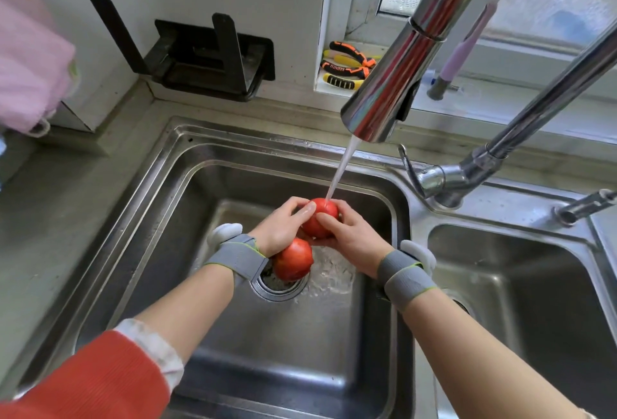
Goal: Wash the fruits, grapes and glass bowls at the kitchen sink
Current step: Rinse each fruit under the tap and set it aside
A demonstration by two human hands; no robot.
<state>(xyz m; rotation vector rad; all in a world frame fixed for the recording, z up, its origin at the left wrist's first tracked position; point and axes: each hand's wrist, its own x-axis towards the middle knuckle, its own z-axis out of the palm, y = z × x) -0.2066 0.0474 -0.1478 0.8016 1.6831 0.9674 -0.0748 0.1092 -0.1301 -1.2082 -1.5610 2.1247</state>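
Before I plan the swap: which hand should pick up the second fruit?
Probably the left hand: the second fruit lies by the drain right under its wrist, while the right hand cups the fruit from below.

Sink [140, 228]: brushed stainless steel, dull sheen, wet near drain. Faucet spout [397, 61]: polished chrome, mirror-glossy. Second tap [584, 206]: same metal, satin. Red fruit [319, 220] under stream: smooth skin, wet gloss; second fruit [293, 260] alike. Wrist bands [238, 260]: grey woven fabric, matt. Sleeve [93, 382]: red ribbed knit. Towel [30, 61]: pink fluffy cloth. Pliers [347, 66]: rubbery grips. Wall rack [213, 58]: matt black.
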